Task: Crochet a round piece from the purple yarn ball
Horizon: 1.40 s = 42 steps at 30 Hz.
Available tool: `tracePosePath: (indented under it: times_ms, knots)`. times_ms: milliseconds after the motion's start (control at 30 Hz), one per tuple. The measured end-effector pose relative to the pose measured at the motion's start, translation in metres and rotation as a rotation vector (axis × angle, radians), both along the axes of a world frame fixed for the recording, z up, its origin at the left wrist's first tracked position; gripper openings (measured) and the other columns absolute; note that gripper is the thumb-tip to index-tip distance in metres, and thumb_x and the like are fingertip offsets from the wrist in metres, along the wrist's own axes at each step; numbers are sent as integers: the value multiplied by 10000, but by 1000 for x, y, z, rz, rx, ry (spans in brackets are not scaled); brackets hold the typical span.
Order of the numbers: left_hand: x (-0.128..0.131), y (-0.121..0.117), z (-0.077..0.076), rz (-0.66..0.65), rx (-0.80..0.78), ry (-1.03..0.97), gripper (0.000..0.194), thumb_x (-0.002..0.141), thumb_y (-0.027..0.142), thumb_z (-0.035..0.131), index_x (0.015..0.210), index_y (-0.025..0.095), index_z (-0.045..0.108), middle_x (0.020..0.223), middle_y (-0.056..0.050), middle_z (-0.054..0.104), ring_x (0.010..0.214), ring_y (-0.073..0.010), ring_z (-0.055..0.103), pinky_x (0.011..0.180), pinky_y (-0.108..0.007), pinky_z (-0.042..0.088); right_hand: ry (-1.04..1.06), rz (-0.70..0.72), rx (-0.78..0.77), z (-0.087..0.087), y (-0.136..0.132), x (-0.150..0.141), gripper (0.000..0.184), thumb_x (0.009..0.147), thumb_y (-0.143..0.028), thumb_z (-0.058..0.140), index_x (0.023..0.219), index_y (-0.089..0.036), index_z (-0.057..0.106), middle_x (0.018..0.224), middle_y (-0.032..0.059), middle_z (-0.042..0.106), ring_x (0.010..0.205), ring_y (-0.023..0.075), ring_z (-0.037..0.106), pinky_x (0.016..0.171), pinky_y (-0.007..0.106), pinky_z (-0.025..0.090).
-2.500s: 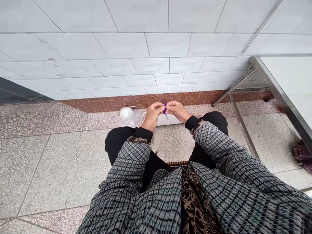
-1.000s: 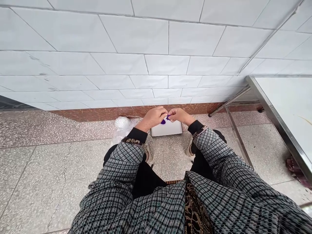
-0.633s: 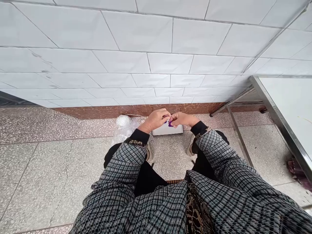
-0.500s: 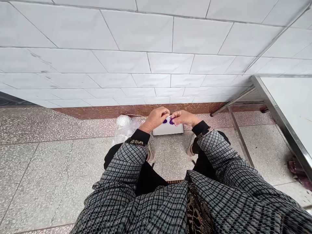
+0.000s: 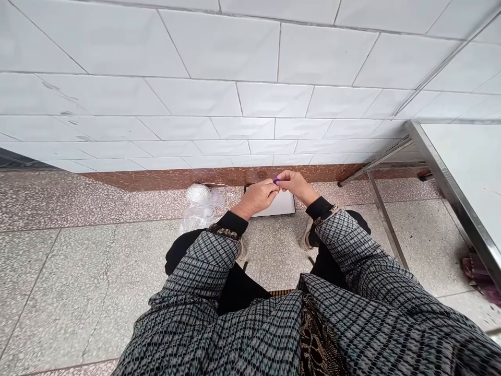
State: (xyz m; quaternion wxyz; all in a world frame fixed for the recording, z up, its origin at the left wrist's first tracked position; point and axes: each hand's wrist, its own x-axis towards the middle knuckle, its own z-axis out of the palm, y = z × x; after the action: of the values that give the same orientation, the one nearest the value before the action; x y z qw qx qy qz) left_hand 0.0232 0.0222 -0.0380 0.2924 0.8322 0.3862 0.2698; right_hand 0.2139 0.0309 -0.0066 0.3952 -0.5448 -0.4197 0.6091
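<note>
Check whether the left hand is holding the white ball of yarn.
No, the white ball of yarn lies near the brown skirting, clearly apart from the left hand.

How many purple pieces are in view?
1: the purple piece in the fingers of the right hand, close to the left hand. Others may be hidden behind the hands.

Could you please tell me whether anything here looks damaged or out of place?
Yes: a floor tile at the left has a long, jagged crack, and the white wall above it bears small dark marks, possibly chips or stains.
</note>
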Motion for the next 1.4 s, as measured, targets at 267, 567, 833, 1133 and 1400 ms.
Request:
tracePosePath:
  times_ms: [267, 567, 833, 1133, 1400]
  knots:
    - [-1, 0, 11, -23, -48, -164, 178, 953, 140, 644, 829, 221, 743, 1262, -116, 763, 1156, -267, 743, 1066, -419, 596, 26, 224, -155, 3, -2, 15, 159, 728, -66, 903, 680, -165, 789, 597, -14, 713, 545, 73, 609, 547, 166, 530]
    - [2, 1, 11, 0, -107, -231, 219, 904, 134, 665, 747, 228, 784, 1140, -104, 834, 1062, -267, 777, 1007, -428, 604, 49, 214, -226, 1, 0, 19, 218, 804, 32, 892, 705, -155, 839, 672, 24, 789, 583, 79, 686, 581, 155, 592]
    - [5, 5, 14, 297, -169, -360, 176, 853, 168, 729, 697, 230, 782, 972, -78, 817, 940, -249, 748, 935, -394, 600, 167, 145, -131, 2, -3, 12, 299, 676, 40, 896, 886, -157, 815, 847, 19, 819, 765, 125, 739, 798, 257, 654]
    - [4, 4, 16, 370, -193, -364, 136, 863, 180, 720, 739, 217, 761, 955, -62, 823, 953, -224, 758, 928, -351, 611, -157, -4, 269, -8, -7, -8, 250, 687, -35, 767, 870, -202, 729, 826, -33, 763, 787, 151, 706, 841, 308, 581]
    - [-1, 6, 19, 352, -309, -333, 99, 833, 247, 699, 761, 203, 750, 843, -37, 780, 774, -181, 698, 758, -291, 551, -143, 138, 43, -1, -4, -3, 161, 759, -33, 782, 736, -181, 725, 605, -36, 694, 558, 108, 627, 606, 234, 532]
